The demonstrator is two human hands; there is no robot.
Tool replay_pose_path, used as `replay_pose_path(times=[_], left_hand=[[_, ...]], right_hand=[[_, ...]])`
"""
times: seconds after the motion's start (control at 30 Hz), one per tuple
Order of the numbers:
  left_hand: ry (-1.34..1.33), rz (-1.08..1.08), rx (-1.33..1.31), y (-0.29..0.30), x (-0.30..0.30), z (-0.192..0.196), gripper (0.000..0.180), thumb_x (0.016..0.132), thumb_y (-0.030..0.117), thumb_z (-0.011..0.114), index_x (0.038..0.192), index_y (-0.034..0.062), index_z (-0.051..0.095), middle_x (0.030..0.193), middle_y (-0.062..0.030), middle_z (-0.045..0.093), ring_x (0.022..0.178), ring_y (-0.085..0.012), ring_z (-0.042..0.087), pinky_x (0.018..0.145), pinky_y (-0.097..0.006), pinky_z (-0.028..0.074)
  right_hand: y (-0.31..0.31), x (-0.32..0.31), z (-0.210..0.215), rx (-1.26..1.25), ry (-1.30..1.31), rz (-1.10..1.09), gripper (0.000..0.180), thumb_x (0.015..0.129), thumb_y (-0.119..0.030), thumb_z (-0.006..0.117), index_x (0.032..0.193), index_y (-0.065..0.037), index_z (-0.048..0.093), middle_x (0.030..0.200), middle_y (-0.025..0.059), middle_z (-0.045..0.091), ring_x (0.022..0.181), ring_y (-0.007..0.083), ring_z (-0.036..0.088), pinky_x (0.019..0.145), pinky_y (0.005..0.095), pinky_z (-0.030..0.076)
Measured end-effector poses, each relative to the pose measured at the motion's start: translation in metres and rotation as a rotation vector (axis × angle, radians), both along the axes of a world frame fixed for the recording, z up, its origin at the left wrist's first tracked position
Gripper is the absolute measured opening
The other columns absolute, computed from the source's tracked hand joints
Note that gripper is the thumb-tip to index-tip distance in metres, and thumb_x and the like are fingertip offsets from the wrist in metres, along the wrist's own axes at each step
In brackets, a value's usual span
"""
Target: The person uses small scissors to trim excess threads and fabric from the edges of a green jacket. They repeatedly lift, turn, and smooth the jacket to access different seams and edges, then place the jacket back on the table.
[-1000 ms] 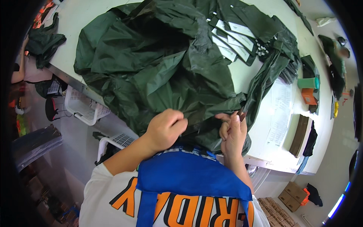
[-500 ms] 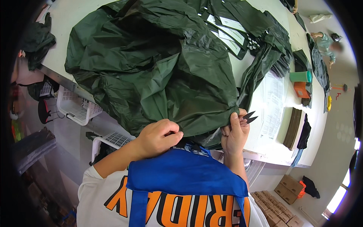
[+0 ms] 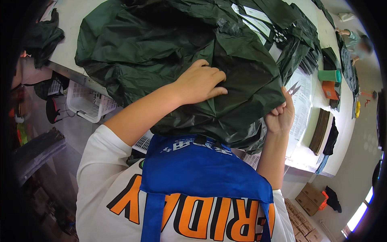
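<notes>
A large, crumpled sheet of thin, shiny dark green fabric [image 3: 137,52] spreads over the near side of the table and hangs past its edge toward my lap. My left hand [image 3: 200,84] rests on the middle of it, palm down, fingers a little bent and apart, thumb stretched to the right. At the fabric's right edge my right hand [image 3: 282,116] is closed, pinching the cloth between thumb and fingers. The same hand holds small thread snips [image 3: 294,88], whose pointed blades stick out at the far right; their handles are hidden in the palm.
Dark green pieces with white labels [image 3: 258,25] lie beyond the fabric. A green tape roll [image 3: 329,76] and an orange box [image 3: 329,90] sit on the white table [image 3: 310,151] at right. White plastic baskets [image 3: 86,103] stand below the left edge. A co-worker [image 3: 354,45] is at far right.
My left hand has let go of the near edge and moved forward onto the middle of the fabric. My right hand has moved forward and right, pulling the fabric's edge along.
</notes>
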State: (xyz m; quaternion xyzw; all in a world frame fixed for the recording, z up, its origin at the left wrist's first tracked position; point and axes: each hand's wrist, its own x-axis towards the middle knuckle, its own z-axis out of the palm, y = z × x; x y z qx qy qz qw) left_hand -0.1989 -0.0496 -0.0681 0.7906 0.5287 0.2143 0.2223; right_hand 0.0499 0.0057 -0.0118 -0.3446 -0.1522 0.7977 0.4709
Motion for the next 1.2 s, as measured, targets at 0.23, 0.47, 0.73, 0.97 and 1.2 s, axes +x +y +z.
replay_pose_path(times=[0.23, 0.47, 0.73, 0.97, 1.2], left_hand=[[-0.212, -0.065, -0.003, 0.033, -0.027, 0.013, 0.021, 0.089, 0.028, 0.058, 0.081, 0.0089, 0.055, 0.061, -0.008, 0.054, 0.06, -0.0283, 0.052, 0.076, -0.034, 0.041], [-0.163, -0.018, -0.095, 0.042, -0.058, 0.037, 0.02, 0.089, 0.028, 0.057, 0.082, 0.0093, 0.059, 0.062, -0.0049, 0.056, 0.059, -0.0248, 0.053, 0.073, -0.035, 0.041], [0.651, 0.156, -0.333, 0.009, -0.094, -0.015, 0.038, 0.083, 0.024, 0.061, 0.12, 0.0158, 0.057, 0.07, -0.0081, 0.065, 0.071, -0.0263, 0.063, 0.074, -0.038, 0.043], [0.596, 0.192, -0.452, 0.049, -0.084, -0.02, 0.035, 0.088, 0.019, 0.055, 0.122, 0.0123, 0.056, 0.095, -0.0137, 0.066, 0.088, -0.0283, 0.063, 0.078, -0.04, 0.047], [-1.334, 0.386, -0.566, 0.069, -0.035, 0.033, 0.081, 0.085, 0.048, 0.063, 0.143, 0.0048, 0.028, 0.13, -0.0142, 0.048, 0.116, -0.0236, 0.049, 0.094, -0.035, 0.042]], right_hand=[[0.024, 0.004, -0.007, -0.087, -0.083, -0.132, 0.021, 0.09, -0.007, 0.054, 0.109, 0.001, 0.057, 0.058, -0.0056, 0.042, 0.042, 0.0005, 0.031, 0.035, 0.015, 0.022], [0.031, -0.002, -0.02, 0.018, -0.199, -0.021, 0.022, 0.089, -0.009, 0.057, 0.11, -0.001, 0.057, 0.061, -0.0037, 0.047, 0.042, 0.0019, 0.035, 0.036, 0.0163, 0.027], [0.127, 0.024, -0.049, 0.644, -1.304, 0.138, 0.021, 0.092, -0.023, 0.056, 0.102, -0.007, 0.067, 0.077, -0.0006, 0.059, 0.058, 0.0052, 0.044, 0.05, 0.0216, 0.033], [0.253, 0.064, -0.098, -0.114, -0.814, -0.118, 0.028, 0.093, -0.023, 0.055, 0.117, -0.008, 0.061, 0.061, -0.0045, 0.037, 0.047, 0.0055, 0.031, 0.04, 0.0213, 0.022], [0.074, -0.025, -0.005, 0.873, -1.034, 0.507, 0.029, 0.087, -0.007, 0.054, 0.114, -0.007, 0.063, 0.075, 0.0052, 0.049, 0.063, 0.0131, 0.046, 0.06, 0.0263, 0.039]])
